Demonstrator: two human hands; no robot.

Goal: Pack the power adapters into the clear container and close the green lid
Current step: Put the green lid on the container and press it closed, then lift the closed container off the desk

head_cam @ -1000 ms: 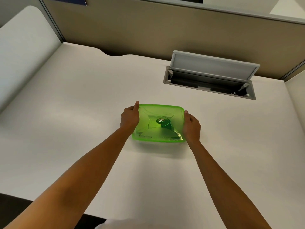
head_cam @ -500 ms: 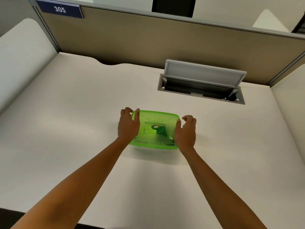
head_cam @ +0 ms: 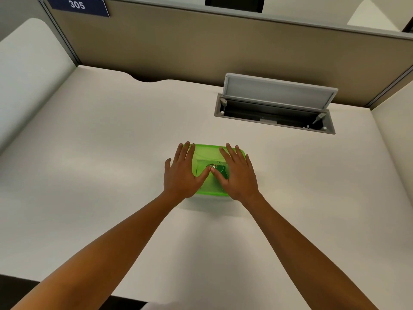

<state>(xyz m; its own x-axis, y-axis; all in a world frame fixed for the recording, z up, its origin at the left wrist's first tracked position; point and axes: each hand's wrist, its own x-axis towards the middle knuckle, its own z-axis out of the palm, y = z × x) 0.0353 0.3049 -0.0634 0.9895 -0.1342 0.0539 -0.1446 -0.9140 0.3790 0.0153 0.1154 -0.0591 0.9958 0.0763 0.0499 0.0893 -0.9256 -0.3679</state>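
- On the bench (head_cam: 89,153), mid-front, sits the clear container with green lid (head_cam: 209,156) on top; container walls mostly hidden under lid and hands.
- Change: hands were gripping the lid's left and right edges a second ago; now left hand (head_cam: 182,173) and right hand (head_cam: 238,174) lie flat, fingers spread, palms down on the lid, thumbs nearly meeting at centre.
- Nothing grasped, both pressing.
- Likely meaning: lid being snapped shut, final step.
- Adapters not visible; cannot confirm contents.
- Cable hatch (head_cam: 277,108) behind stands open.
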